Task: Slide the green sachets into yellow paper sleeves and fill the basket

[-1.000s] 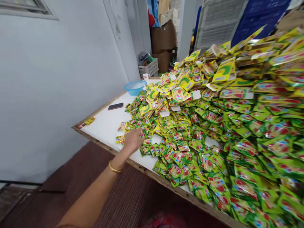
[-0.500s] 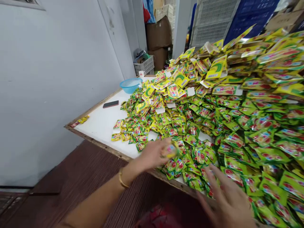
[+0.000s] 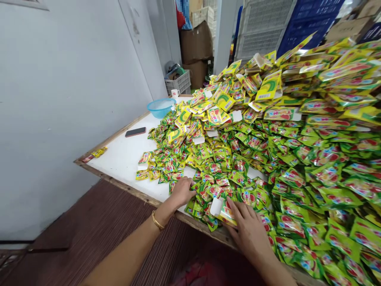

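Observation:
Green candy packets (image 3: 208, 188) lie heaped along the near edge of the white table (image 3: 119, 153). My left hand (image 3: 182, 193), with a gold bangle at its wrist, reaches down at the left side of these packets, its fingers curled together; what they pinch, if anything, is hidden. My right hand (image 3: 248, 222) grips a small yellow box (image 3: 224, 212) by its right part. The box lies low over the packets, its white end flap open and pointing left, towards my left hand. More yellow boxes (image 3: 218, 115) are piled behind the packets.
A phone (image 3: 135, 132), a blue basin (image 3: 161, 107) and a white cup (image 3: 175, 93) stand towards the table's far left. A few yellow packets (image 3: 99, 152) lie at the left corner. Stacked crates (image 3: 258, 29) and cardboard boxes (image 3: 196, 43) are behind, and a wall (image 3: 68, 91) is at left.
My left hand has moved down and left onto the green packets and no longer holds the yellow item. My right hand, spread before, has come left and now grips a yellow box.

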{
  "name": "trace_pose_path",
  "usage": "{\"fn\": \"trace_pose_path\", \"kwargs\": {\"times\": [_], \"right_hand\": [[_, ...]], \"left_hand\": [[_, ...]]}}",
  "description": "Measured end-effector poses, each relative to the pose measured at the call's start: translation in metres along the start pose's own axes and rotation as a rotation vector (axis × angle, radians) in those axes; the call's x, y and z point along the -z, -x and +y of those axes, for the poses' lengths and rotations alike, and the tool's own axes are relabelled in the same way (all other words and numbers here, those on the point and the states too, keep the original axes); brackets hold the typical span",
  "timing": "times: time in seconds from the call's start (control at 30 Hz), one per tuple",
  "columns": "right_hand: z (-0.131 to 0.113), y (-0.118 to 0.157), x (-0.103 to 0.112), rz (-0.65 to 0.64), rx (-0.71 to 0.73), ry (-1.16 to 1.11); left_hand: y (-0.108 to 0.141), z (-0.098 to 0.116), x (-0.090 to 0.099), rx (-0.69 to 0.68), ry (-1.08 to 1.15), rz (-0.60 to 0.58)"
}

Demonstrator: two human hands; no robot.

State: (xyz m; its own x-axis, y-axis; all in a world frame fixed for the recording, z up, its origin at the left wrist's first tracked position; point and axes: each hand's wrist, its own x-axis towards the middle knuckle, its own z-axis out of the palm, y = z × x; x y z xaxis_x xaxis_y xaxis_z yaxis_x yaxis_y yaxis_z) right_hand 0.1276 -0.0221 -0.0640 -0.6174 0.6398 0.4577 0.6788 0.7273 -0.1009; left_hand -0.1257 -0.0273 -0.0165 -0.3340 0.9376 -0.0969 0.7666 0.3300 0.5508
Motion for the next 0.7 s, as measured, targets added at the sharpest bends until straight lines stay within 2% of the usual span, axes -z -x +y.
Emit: {"fn": "trace_pose_path", "kwargs": {"times": [0.1,0.2,0.27,0.37,0.5,0.6,0.7], "right_hand": [[0.001,0.0,-0.001,0.001,-0.022,-0.053],[0.001,0.0,-0.001,-0.009,-0.03,-0.063],[0.0,-0.001,0.0,-0.007,-0.033,-0.061],[-0.003,-0.001,0.002,-0.014,-0.046,-0.047],[-0.004,-0.001,0.003,-0.032,-0.058,-0.022],[-0.004,-0.001,0.002,-0.019,-0.061,-0.032],[-0.003,0.0,0.001,-0.002,-0.057,-0.049]], "left_hand": [[-0.014,-0.003,0.012,0.011,0.105,0.031],[-0.04,-0.004,0.022,0.062,0.504,0.188],[-0.057,-0.002,0.02,0.112,0.73,0.286],[-0.074,0.0,0.004,0.173,0.775,0.377],[-0.081,-0.004,-0.015,0.217,0.788,0.476],[-0.082,-0.004,-0.019,0.232,0.818,0.497],[-0.082,0.003,-0.014,0.224,0.881,0.5]]}}
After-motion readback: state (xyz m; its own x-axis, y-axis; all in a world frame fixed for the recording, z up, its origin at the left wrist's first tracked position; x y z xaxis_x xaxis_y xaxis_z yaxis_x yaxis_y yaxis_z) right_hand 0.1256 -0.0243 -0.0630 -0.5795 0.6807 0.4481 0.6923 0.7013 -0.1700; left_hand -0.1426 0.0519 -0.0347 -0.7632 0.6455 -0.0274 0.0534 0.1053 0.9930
